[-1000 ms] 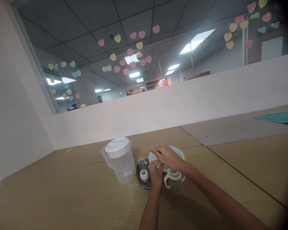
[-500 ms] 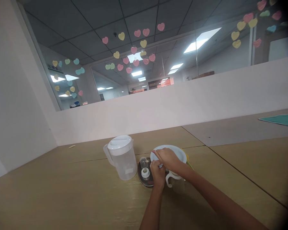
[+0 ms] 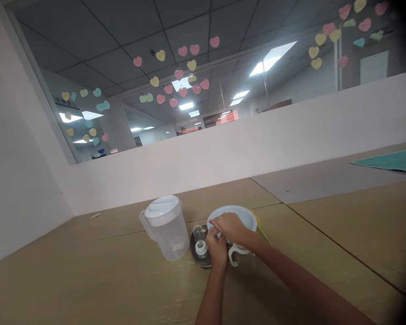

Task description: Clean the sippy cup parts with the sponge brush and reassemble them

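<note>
My left hand [image 3: 217, 246] and my right hand [image 3: 232, 227] are closed and pressed together above the near rim of a pale round basin [image 3: 247, 218]. Whatever lies between their fingers is hidden. Beside my left hand is a round metal tray [image 3: 196, 260]. On it are a white collar ring with a teat [image 3: 200, 248] and a clear dome cap [image 3: 199, 232]. A white double-handled piece [image 3: 233, 257], apparently of a baby bottle, shows below my right wrist, partly covered by my forearm.
A clear plastic pitcher [image 3: 173, 239] with a white lid stands left of the tray. Something yellow and green [image 3: 261, 228] sticks out behind the basin. A teal cloth [image 3: 394, 160] lies far right. A white wall [image 3: 216, 158] with a window borders the table's back.
The camera view has shifted slightly, so the scene sits a little further left. My hands stay pressed together over the basin, with only a slight shift of the fingers.
</note>
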A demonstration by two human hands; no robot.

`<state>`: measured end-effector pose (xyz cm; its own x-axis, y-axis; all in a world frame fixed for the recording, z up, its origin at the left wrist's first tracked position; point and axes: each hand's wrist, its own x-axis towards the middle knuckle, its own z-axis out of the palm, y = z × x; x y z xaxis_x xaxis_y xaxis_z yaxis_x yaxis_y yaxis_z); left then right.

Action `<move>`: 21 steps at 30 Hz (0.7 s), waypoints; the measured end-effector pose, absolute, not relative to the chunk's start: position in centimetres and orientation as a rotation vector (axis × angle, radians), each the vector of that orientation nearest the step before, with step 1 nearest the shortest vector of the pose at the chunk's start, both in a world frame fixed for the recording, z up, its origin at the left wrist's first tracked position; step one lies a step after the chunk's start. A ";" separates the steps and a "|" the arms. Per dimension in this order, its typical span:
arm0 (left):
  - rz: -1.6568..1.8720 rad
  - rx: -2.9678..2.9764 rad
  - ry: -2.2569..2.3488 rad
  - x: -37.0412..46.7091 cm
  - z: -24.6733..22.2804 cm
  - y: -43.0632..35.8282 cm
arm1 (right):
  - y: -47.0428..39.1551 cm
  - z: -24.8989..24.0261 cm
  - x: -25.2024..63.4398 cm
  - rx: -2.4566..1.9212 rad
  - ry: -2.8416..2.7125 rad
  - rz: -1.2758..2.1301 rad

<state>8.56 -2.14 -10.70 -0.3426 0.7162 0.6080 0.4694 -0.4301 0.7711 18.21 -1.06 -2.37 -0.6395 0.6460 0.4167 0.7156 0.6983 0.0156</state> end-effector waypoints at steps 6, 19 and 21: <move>1.890 1.630 1.507 8.3 -10.2 -2.2 | -1.4 -1.3 18.7 -1.015 -2.351 -0.104; 1.889 1.699 1.584 8.2 -9.5 -2.5 | -1.1 -0.6 19.5 -1.207 -2.441 -0.208; 1.855 1.852 1.636 8.2 -9.4 -2.6 | -1.4 0.0 19.7 -1.192 -2.455 -0.235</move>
<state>8.18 -2.63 -9.38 -0.2807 0.6652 0.6919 0.6030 -0.4386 0.6663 19.73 -1.39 0.05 -0.5563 0.7152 0.4231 0.7826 0.6221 -0.0228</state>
